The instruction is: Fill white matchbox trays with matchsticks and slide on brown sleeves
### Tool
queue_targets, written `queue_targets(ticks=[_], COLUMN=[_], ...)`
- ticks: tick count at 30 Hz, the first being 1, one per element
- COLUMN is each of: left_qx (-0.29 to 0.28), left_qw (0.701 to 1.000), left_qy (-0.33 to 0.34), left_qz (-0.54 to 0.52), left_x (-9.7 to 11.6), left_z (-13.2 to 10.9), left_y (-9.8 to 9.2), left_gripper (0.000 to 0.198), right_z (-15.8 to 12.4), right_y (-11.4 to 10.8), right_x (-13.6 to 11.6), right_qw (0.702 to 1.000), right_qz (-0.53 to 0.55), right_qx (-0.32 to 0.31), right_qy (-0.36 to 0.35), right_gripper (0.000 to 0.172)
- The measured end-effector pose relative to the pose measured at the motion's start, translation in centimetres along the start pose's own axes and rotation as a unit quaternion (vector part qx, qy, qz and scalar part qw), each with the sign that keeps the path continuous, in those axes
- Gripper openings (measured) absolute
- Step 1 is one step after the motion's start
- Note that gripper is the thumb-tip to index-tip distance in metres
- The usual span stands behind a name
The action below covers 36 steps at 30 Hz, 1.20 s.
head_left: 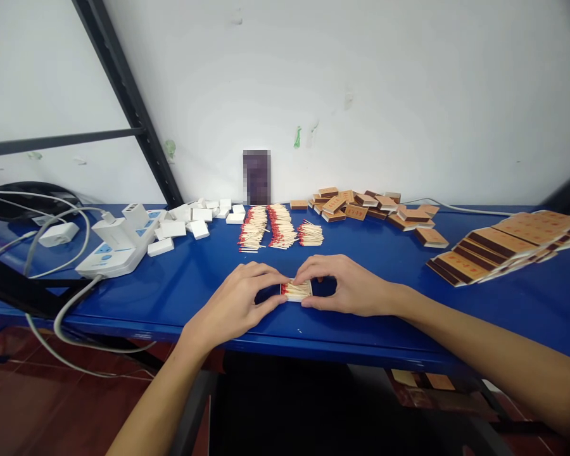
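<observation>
Between my two hands a small white matchbox tray rests on the blue table, filled with red-tipped matches. My left hand grips the tray's left end between thumb and fingers. At the other end, my right hand holds it the same way, its fingertips along the far side and the thumb in front. Just beyond the hands lie three heaps of loose matches, their red heads mostly to the left.
White trays are heaped at the back left beside a power strip with cables. Closed brown matchboxes are piled at the back right. Flat matchbox sleeves lie stacked at the right. A dark pixelated rectangle stands against the wall.
</observation>
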State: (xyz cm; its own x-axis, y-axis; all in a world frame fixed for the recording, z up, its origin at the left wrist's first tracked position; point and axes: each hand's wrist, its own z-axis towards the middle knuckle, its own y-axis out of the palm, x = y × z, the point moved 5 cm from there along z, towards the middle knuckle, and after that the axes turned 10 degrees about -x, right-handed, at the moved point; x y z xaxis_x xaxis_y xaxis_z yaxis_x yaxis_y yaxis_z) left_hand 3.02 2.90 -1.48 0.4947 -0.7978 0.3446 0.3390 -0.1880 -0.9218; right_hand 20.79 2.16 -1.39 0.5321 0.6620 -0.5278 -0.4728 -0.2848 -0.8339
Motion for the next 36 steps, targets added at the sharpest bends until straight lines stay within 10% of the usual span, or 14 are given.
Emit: queue_targets(ticks=[17,22,28,31,36], left_qx=[-0.020,-0.019,-0.021,-0.013,-0.006], left_qw=[1.000,1.000,1.000,1.000,1.000], left_qy=[-0.012,-0.008,-0.008,-0.019,-0.013], left_qz=[-0.012,-0.001,-0.008,-0.010,-0.016], left_x=[0.0,0.0,-0.2,-0.3,-0.3], left_z=[0.1,0.0,0.0,-0.1,-0.2], left_y=[0.1,0.0,0.2,0.2,0.1], left_gripper=[0.022,0.022,0.024,0.027,0.028], right_z=[-0.1,-0.3,-1.4,-2.2,-2.6], right_y=[0.1,-1.2,-7.3,-9.7,-10.3], right_x=[-0.2,0.2,8.0,12.5,15.0], right_qw=[1.000,0.996,0.903,0.845,0.835], right_qz=[-0.012,-0.049,-0.259,-0.311,-0.355], right_qx=[-0.009,0.072,0.257,0.247,0.216], right_qy=[0.006,-0.007,0.226,0.358,0.360], right_gripper=[0.033,0.023,0.016,0.023,0.024])
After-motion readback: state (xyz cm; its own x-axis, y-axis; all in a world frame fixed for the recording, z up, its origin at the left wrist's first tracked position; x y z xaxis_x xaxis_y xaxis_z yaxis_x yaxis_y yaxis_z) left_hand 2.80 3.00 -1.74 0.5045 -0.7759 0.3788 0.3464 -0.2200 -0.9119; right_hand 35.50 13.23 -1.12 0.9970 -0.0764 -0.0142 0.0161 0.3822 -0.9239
